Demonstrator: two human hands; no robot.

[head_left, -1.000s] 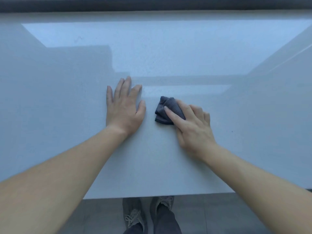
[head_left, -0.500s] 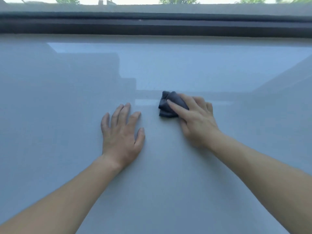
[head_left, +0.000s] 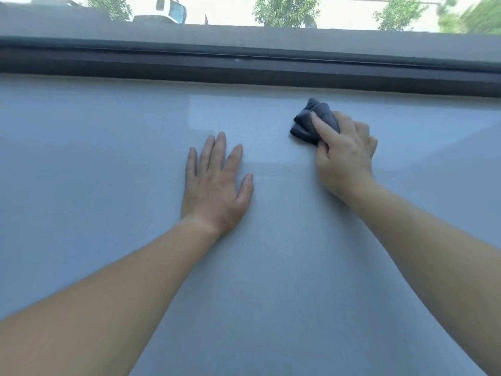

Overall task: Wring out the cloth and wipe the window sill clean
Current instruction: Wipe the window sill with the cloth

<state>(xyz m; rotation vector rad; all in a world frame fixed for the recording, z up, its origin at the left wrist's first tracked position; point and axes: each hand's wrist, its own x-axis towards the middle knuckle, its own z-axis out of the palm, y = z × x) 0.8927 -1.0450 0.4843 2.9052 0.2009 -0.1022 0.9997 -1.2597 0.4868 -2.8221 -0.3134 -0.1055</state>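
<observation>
A bunched dark grey cloth (head_left: 307,123) lies on the pale, glossy window sill (head_left: 108,158), near its far edge. My right hand (head_left: 344,156) holds the cloth against the sill, index finger stretched over the top and the other fingers curled round its right side. My left hand (head_left: 215,185) rests flat on the sill with straight, spread fingers, to the left of the cloth and nearer to me, holding nothing.
A dark window frame (head_left: 244,66) runs along the sill's far edge, a short way beyond the cloth. Through the glass I see trees (head_left: 284,9) and a white vehicle (head_left: 168,10) outside.
My right hand has pushed the cloth away from me towards the window frame and to the right. The left hand stays flat on the sill. My view has tilted up, bringing the window into sight.
</observation>
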